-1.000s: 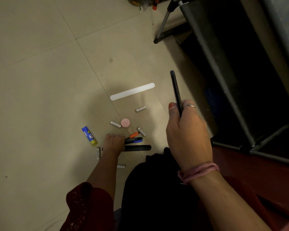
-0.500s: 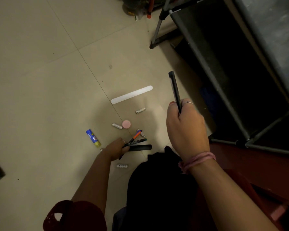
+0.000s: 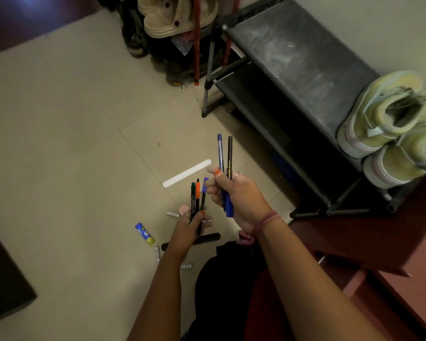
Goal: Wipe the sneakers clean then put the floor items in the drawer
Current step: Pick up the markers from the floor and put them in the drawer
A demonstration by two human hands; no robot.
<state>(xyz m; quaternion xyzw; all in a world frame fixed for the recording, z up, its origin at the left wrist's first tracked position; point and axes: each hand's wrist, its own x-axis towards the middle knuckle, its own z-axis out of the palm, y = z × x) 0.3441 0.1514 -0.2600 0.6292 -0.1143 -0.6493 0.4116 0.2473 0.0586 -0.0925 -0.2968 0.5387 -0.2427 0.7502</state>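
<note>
Two pens [image 3: 225,156] stand nearly upright at frame centre, tips up, clenched in the right hand [image 3: 236,193]. Just lower left, the left hand [image 3: 191,227] grips three markers [image 3: 197,195], likewise upright. Sneakers [image 3: 389,129] sit on the rack [image 3: 293,60], right edge.

Pair of pale yellow-green sneakers [image 3: 389,129] sits side by side on the black shoe rack's top shelf. Three markers [image 3: 197,200] and two pens [image 3: 225,166] are held upright off the floor. White strip [image 3: 187,173], glue stick [image 3: 145,233], pink disc [image 3: 183,209] and little silver batteries [image 3: 157,253] lie scattered on the tiles.
</note>
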